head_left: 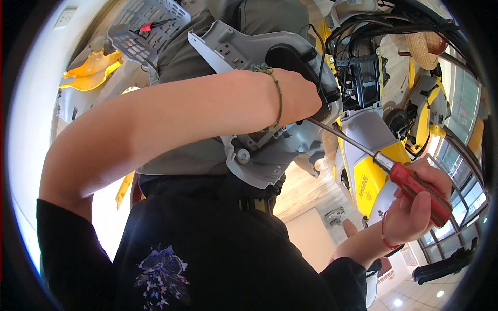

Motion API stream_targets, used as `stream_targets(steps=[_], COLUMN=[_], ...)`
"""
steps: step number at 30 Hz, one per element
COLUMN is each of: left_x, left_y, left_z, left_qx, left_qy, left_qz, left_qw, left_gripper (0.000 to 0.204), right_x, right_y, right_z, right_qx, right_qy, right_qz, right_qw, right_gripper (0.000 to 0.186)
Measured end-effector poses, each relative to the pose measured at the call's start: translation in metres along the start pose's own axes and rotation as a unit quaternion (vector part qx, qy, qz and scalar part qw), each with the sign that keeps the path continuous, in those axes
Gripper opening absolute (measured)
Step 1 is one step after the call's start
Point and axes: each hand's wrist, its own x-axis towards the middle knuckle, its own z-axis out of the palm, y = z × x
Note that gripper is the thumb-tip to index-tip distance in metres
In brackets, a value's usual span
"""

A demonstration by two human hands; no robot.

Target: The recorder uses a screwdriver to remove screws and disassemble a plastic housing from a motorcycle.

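My right hand is closed round the red handle of a screwdriver. Its long metal shaft points up and left toward the underside of my left hand, where the tip is hidden. The back of my left hand faces me over a black curved part, and its fingers are out of sight. Beneath that hand and forearm, a grey molded plastic cover lies across my lap. A thin black cable runs beside the black part.
A partly stripped yellow and grey scooter stands to the right, its black frame and cables exposed. Farther right is another yellow scooter. A grey plastic basket holding a red-handled tool and a yellow panel are at upper left.
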Motion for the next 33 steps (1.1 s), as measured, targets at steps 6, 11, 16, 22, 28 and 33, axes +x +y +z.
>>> stream_targets(steps=[6, 11, 16, 22, 28, 33], left_x=[0.0, 0.0, 0.001, -0.002, 0.003, 0.0], left_y=[-0.003, -0.003, -0.003, -0.002, -0.002, -0.003], left_z=[0.003, 0.006, 0.007, 0.006, 0.01, 0.012], left_qx=[0.005, 0.007, -0.007, -0.011, -0.011, -0.03], left_qy=[-0.012, 0.014, 0.02, 0.029, 0.019, 0.035], left_qz=[0.006, 0.005, 0.003, -0.001, -0.005, -0.028], left_qw=[1.0, 1.0, 1.0, 1.0, 1.0, 0.999], left_gripper=[0.016, 0.015, 0.015, 0.015, 0.015, 0.016], right_x=[0.005, 0.007, 0.01, 0.012, 0.023, 0.053], right_y=[0.001, -0.006, -0.015, -0.015, -0.02, -0.019], right_z=[0.01, 0.018, 0.025, 0.029, 0.028, 0.013], right_qx=[-0.002, 0.008, 0.013, 0.03, -0.002, -0.109], right_qy=[-0.001, 0.011, 0.034, 0.036, -0.015, -0.217], right_qz=[-0.024, 0.009, 0.053, 0.055, 0.078, -0.108], right_qw=[1.0, 1.0, 0.998, 0.997, 0.997, 0.964], right_gripper=[0.036, 0.037, 0.037, 0.035, 0.029, 0.031])
